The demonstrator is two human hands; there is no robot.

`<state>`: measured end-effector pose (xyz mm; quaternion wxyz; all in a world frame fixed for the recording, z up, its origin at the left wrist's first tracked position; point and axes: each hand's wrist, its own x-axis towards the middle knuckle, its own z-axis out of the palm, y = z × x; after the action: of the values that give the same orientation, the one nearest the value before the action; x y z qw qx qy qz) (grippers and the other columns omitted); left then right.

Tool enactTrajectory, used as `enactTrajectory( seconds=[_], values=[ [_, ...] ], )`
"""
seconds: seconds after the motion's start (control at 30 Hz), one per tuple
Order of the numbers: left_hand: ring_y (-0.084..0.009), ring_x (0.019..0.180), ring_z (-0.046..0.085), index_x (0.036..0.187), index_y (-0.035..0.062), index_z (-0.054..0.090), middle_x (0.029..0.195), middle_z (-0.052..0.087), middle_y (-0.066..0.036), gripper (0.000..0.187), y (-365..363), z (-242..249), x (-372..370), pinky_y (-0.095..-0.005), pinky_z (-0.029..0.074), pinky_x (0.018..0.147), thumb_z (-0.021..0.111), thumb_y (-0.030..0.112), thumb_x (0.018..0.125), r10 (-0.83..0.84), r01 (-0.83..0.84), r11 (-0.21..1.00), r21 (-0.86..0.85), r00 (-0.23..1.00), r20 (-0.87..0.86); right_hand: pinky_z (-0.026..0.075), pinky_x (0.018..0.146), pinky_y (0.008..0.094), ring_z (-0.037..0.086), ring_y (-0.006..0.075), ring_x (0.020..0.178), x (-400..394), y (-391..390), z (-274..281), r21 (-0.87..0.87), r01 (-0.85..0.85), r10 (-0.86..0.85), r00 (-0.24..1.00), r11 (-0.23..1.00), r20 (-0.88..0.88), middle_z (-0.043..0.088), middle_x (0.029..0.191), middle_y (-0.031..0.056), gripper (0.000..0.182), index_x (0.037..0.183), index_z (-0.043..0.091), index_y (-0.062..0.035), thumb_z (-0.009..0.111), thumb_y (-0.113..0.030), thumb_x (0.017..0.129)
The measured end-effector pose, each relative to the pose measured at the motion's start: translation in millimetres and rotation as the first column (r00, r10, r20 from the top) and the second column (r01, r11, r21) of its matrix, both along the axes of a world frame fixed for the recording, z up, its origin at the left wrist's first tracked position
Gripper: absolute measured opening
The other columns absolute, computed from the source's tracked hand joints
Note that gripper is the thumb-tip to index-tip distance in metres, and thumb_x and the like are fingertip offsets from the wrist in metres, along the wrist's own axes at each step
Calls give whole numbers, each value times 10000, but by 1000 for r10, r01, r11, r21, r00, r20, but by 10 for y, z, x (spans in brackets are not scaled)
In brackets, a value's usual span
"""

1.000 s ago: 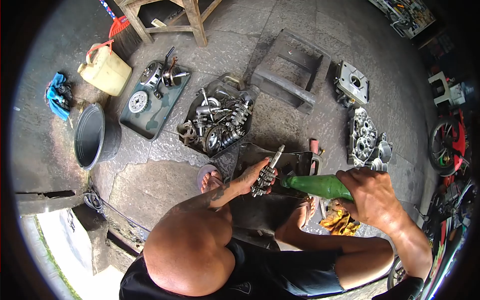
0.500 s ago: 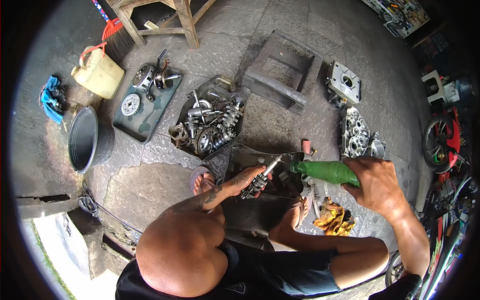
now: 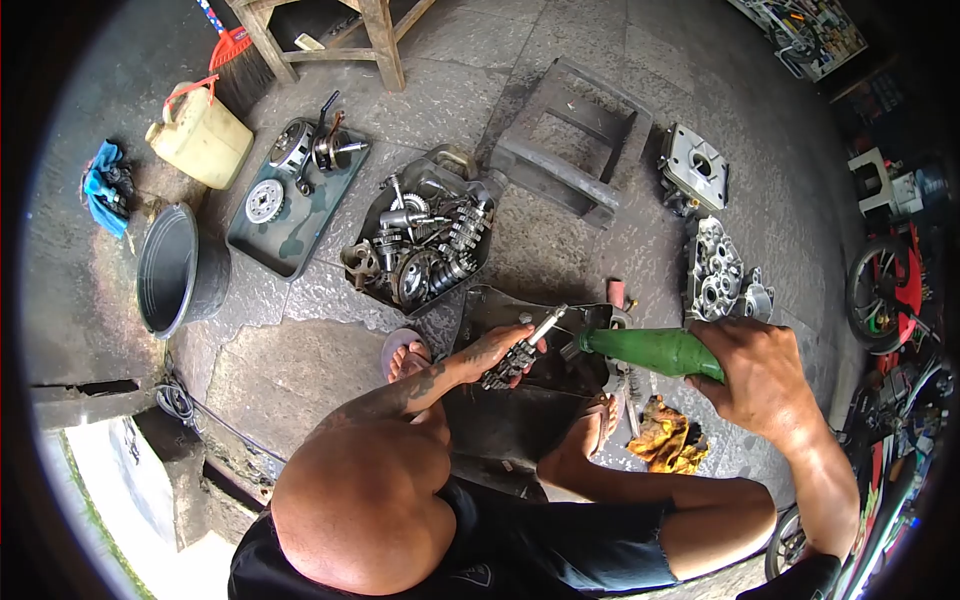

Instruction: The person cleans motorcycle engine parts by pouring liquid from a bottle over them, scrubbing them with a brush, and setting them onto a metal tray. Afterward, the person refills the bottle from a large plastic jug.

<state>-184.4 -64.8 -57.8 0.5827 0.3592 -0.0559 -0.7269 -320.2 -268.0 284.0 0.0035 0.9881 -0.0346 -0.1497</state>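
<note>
My left hand (image 3: 492, 357) is wrapped round a gear shaft (image 3: 523, 357), its bare silvery end slanting up to the right. Under it lies a dark open pan (image 3: 480, 312) between my feet. My right hand (image 3: 755, 372) grips a green glass bottle (image 3: 650, 349) by its wide end. The bottle lies almost level, its mouth pointing left toward the shaft, a short gap apart from it. Whether liquid comes out of the mouth is too small to tell. Below the bottle, a yellow and black rag (image 3: 668, 437) rests on the floor near a brush (image 3: 632, 395).
Ahead stands a container (image 3: 352, 228) full of gears and shafts. A tray (image 3: 300, 245) with clutch parts, a black bucket (image 3: 165, 275) and a jerrycan (image 3: 205, 140) are at left. A low wooden stool (image 3: 560, 165) stands ahead; engine casings (image 3: 712, 270) lie at right.
The bottle and my right hand have shifted very slightly. My left hand still holds the gear shaft in nearly the same place. The whole view has tilted a little.
</note>
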Motion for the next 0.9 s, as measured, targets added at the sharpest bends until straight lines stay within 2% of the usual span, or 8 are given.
enactTrajectory(
  seconds=[0.1,0.17,0.3,0.6,0.67,0.9],
  values=[
    [-175,524,615,1020,76,613,722,618,-51,501,6,7,16,-327,546,490,351,504,1024,-3,3,1000,-2,1000,4,521,699,410,675,307,798,7,-40,-6,-9,0,0,1000,1000,26,669,870,133,400,1059,636,-53,779,-204,718],
    [-175,523,616,1022,76,614,723,620,-52,503,26,13,36,-327,547,490,350,504,1024,-3,3,1000,-4,1000,1,519,698,415,676,312,797,23,-34,28,-43,65,-66,998,997,-8,669,872,138,416,1075,635,-60,783,-202,712],
    [-177,523,617,1025,77,615,725,622,-53,505,38,7,53,-328,547,491,347,505,1024,-7,7,1000,-7,1000,1,519,698,420,677,319,787,24,-56,30,-34,57,-57,998,998,11,668,864,139,423,1083,635,-64,783,-201,712],
    [-182,523,620,1031,78,619,730,628,-55,511,3,-21,64,-329,549,491,342,508,1024,1,-1,1000,-3,1000,-4,523,684,406,676,304,788,51,4,47,-15,49,-49,999,999,-2,664,838,130,372,1026,641,-61,782,-190,707],
    [-183,523,621,1033,78,620,732,629,-56,512,1,-22,63,-329,549,491,341,509,1024,6,-6,1000,-1,1000,-10,523,679,404,674,292,783,38,34,22,56,-10,9,1000,998,24,657,825,120,355,1015,646,-58,777,-188,712],
    [-186,522,623,1038,79,622,735,633,-58,517,-110,-86,51,-330,550,492,337,511,1024,35,-34,999,20,998,-43,519,686,390,664,269,798,56,157,-1,86,-54,58,997,995,-43,650,823,101,376,1027,641,-51,776,-199,709]
  ],
)
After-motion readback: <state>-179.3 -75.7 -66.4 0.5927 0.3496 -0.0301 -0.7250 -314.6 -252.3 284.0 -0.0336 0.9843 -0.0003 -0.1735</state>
